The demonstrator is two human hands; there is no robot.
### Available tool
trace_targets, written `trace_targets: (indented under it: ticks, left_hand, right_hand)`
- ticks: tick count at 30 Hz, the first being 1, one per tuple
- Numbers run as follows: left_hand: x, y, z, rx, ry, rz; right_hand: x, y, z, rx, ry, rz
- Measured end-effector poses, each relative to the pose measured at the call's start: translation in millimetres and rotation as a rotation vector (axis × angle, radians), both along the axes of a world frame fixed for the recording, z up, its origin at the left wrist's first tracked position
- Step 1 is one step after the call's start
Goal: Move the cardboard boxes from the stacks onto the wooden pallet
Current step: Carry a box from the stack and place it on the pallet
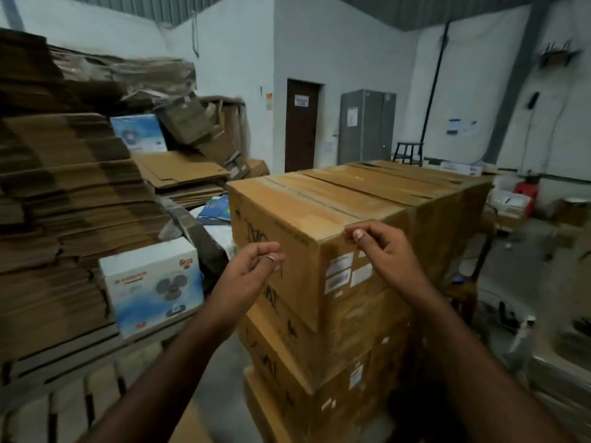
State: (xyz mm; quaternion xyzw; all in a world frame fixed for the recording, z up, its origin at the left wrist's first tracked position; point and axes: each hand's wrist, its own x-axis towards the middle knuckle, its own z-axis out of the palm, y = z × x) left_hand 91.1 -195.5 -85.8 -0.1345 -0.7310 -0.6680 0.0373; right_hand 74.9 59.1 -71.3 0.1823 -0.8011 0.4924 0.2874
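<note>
Dim warehouse with white walls and a dark door, flattened cardboard heaped at left, top cardboard box on a stack at centre, left hand and right hand raised at its near faces, fingers loosely curled, holding nothing, right fingertips at the corner edge, fan carton beside the stack.

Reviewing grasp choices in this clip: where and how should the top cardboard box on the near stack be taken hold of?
Probably by its two upright side faces, one hand per side, coming from the near corner. The top cardboard box turns that corner toward the person, with the left hand before the scribbled face and the right hand at the labelled one. Its taped top offers no handle, so palms low on both faces seem safest.
</note>
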Motion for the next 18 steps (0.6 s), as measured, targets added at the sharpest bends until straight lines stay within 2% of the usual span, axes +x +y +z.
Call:
trace_targets:
  ticks: [4, 7, 11, 14, 18]
  left_hand:
    - [-33.8, 59.3, 8.8, -0.056, 0.064, 0.005]
    - [-58.5, 107.9, 15.1, -0.123, 0.169, 0.113]
    - [-90.0, 154.2, 10.6, -0.468, 0.465, 0.372]
    - [-103.3, 176.3, -0.1, -0.586, 0.464, 0.503]
    - [-112.3, 198.2, -5.4, -0.759, 0.426, 0.644]
  right_hand:
    - [-38.1, 51.8, 6.8, -0.032, -0.040, -0.028]
    - [-70.8, 92.3, 9.2, -0.002, -0.076, -0.070]
    - [-118.5, 140.3, 4.1, 0.009, -0.086, -0.196]
    - [-149.3, 160.9, -3.3, 0.037, -0.076, -0.337]
    - [-173.9, 167.2, -13.2, 0.075, -0.112, -0.334]
